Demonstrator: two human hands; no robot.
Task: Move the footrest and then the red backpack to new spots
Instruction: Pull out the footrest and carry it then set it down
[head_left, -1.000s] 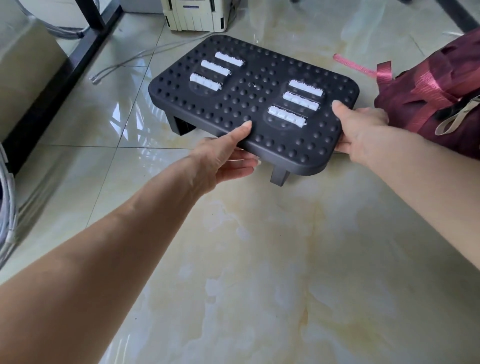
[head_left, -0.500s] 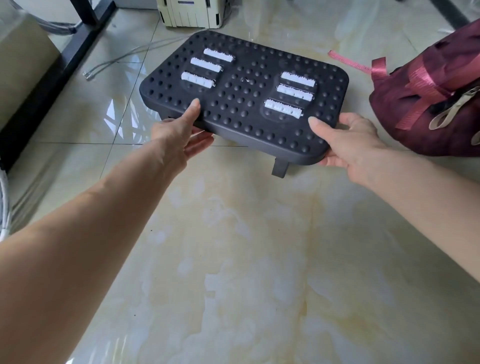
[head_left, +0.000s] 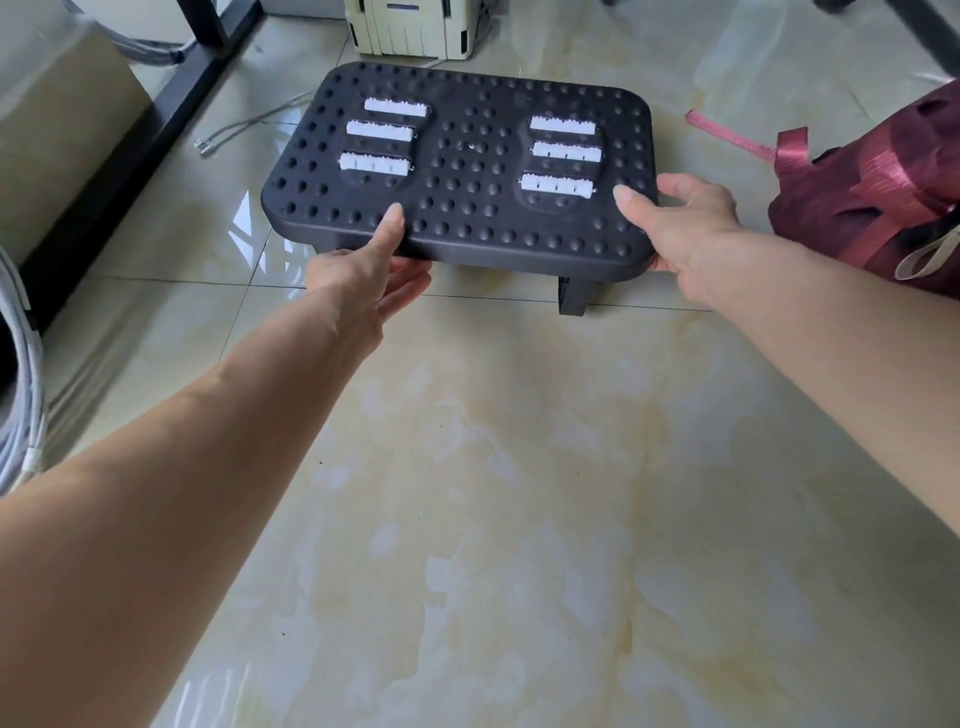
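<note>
Head view showed the footrest (head_left: 467, 171) held clear of the tiled floor (head_left: 493, 493) at the far middle of the scene, its studded top facing up and tilted slightly toward the person. The left hand (head_left: 363, 275) gripped the near edge left of centre, thumb pressed on the top surface and fingers curled beneath. The right hand (head_left: 685, 228) clamped the near right corner in the same manner, thumb on top, fingers under the rim. The two hands sat well apart along the near edge, which in my judgement spread the load and kept the wide board level during carriage. One leg (head_left: 571, 296) hung below the near right side, apparently off the tiles; the other legs were hidden.

The red backpack (head_left: 883, 197) lay on the floor at the right, just beside the right hand but not touching it, with a pink strap (head_left: 727, 136) trailing to its left. It appeared untouched; the footrest stage was in hand and the backpack stage not yet begun.

A cream-coloured appliance (head_left: 410, 26) stood on the floor at the far edge, behind the footrest. Loose grey cables (head_left: 21, 374) lay at the near left beside a black frame (head_left: 171, 114).

No brand, label or legible writing was found on the footrest, the backpack or the appliance. The white ribbed rollers (head_left: 387, 132) set in the top carried no markings that could be read.
</note>
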